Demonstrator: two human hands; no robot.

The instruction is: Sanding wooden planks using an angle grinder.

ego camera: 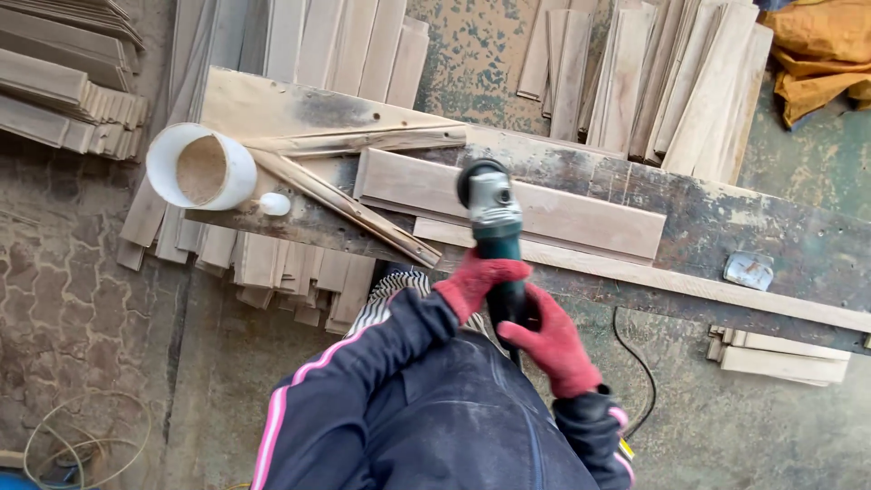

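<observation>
Angle grinder (494,213) handle hidden inside left hand (474,279) and right hand (549,340)

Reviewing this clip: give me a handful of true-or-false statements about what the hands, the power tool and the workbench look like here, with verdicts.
1. Both hands wear red gloves. True: the left hand and the right hand are both gloved in red.
2. The angle grinder lies unheld on the floor. False: both hands grip its green body, with its head over a wooden board on the workbench.
3. A white pipe section lies at the bench's left end. True.
4. The pipe section is full of water. False: it holds what looks like sawdust.
5. A black cable runs across the floor near the right hand. True.
</observation>
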